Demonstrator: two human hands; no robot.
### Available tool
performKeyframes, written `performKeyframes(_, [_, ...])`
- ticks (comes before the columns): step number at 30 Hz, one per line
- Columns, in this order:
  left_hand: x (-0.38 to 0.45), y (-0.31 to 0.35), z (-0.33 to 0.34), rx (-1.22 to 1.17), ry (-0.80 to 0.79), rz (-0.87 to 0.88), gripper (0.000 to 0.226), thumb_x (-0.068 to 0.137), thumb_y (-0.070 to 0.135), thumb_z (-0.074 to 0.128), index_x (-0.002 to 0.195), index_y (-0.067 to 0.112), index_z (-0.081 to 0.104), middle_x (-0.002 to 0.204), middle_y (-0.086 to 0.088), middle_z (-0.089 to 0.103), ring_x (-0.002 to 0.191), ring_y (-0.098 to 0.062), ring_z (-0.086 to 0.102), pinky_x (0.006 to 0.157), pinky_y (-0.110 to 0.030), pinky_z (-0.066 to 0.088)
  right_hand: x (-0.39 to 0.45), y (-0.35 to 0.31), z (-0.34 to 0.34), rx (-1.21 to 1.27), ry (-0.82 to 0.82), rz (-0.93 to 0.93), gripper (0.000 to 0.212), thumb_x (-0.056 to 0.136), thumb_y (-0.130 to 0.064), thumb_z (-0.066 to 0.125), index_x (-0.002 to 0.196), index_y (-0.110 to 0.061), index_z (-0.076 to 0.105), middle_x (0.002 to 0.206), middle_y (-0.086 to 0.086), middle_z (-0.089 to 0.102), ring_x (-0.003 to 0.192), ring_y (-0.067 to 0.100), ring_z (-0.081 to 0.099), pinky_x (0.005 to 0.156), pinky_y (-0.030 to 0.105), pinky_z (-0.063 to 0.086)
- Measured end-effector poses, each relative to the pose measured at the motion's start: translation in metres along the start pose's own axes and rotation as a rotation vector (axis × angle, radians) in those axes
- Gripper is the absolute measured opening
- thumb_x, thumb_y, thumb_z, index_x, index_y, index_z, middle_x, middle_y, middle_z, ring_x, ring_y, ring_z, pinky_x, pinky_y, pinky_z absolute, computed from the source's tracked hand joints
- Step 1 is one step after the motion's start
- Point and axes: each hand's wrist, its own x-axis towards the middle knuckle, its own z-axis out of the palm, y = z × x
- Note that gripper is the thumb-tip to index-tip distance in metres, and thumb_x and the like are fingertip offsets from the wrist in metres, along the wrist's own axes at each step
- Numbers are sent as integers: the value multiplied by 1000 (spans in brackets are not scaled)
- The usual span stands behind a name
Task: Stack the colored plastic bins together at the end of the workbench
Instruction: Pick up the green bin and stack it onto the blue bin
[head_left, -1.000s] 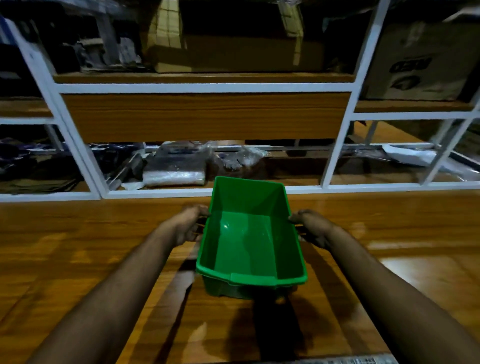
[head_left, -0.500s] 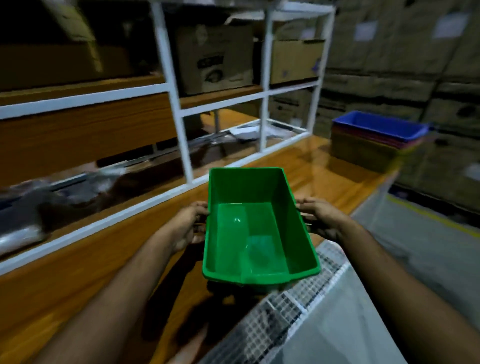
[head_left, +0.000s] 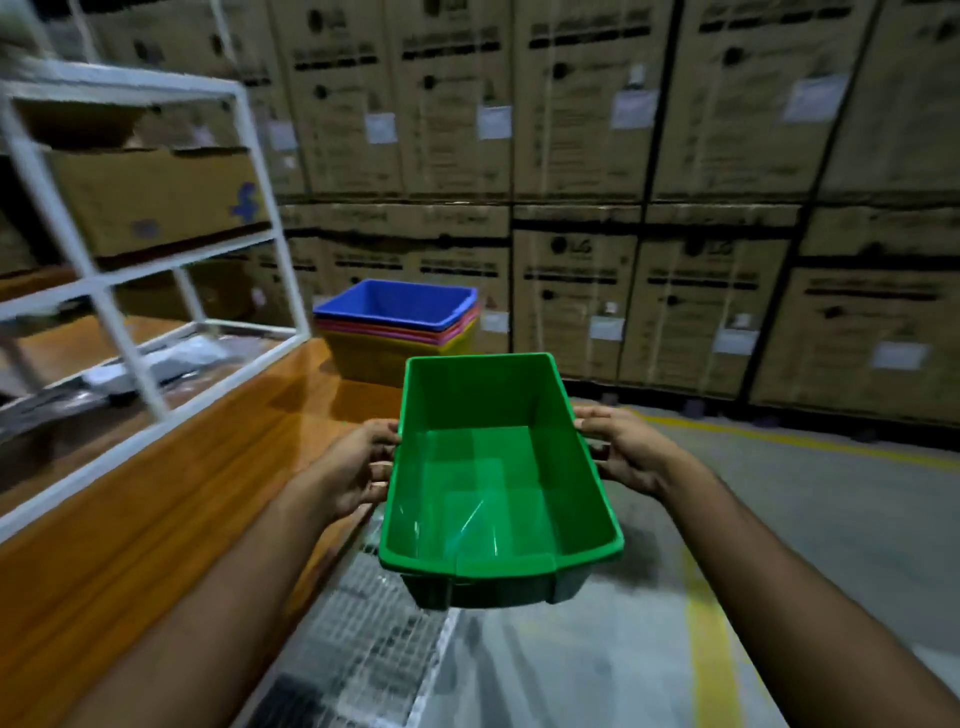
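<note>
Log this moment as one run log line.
phase: carry | held: empty green plastic bin, left hand and right hand on its sides | target: nested stack, blue bin on top, workbench end | stacked: no

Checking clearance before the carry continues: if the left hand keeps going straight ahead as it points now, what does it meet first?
Probably the stack of coloured plastic bins at the wooden workbench's end. The left hand, on the green plastic bin, has a free path until then, though depth is unclear.
</note>
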Motion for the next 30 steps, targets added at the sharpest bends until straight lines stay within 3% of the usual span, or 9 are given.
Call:
performKeyframes(4, [56,35,74,8,-115,12,27,92,11,40,105,15,63,79,-6,56,53,-12,51,42,-19,47,14,-26,-77,49,143,-46,24,95,-8,50,108,-14,70,85,-2,74,73,13,65,59,26,54])
performKeyframes(9, [143,75,151,45,-197,19,27,94,15,43,111,14,64,89,-8,64,73,-19,61,62,-29,53,53,-57,-162,126,271,-99,23,94,-9,52,96,-16,74,91,3,74,75,15,64,65,28,54])
performKeyframes(14, [238,110,194,51,-238,16,26,91,14,45,106,15,65,81,-6,63,62,-17,61,51,-27,54,126,-96,-226,148,300,-149,22,92,-11,56,103,-14,75,103,15,68,75,19,62,66,30,54])
performKeyframes(16, [278,129,203,33,-248,26,24,90,13,45,101,16,66,78,-6,64,63,-18,61,52,-26,55,170,-117,-244,122,260,-153,24,85,-16,65,108,-13,73,99,17,62,65,16,55,55,26,47])
performKeyframes(19, [325,166,203,5,-215,33,22,91,14,43,94,17,65,73,-5,63,60,-17,58,50,-23,54,244,-148,-260,53,168,-182,64,56,-26,87,115,-9,70,108,20,57,72,20,48,66,28,43])
performKeyframes(24, [386,235,178,-103,-106,120,23,94,14,42,83,16,63,66,-2,59,39,-11,57,39,-20,48,355,-228,-240,70,33,-257,42,86,-5,57,128,4,58,102,16,73,80,21,73,72,33,61])
performKeyframes(27, [410,264,151,-130,-42,158,22,93,15,41,87,18,61,72,-2,52,37,-9,52,41,-19,49,418,-267,-216,93,-79,-253,39,90,-4,53,128,3,58,89,11,75,68,16,73,57,27,59])
performKeyframes(30, [428,284,120,-190,92,178,17,93,15,44,89,16,61,63,-2,56,36,-9,48,39,-18,46,477,-293,-183,77,-208,-250,38,92,-5,53,129,6,56,81,9,75,61,13,71,49,22,55])
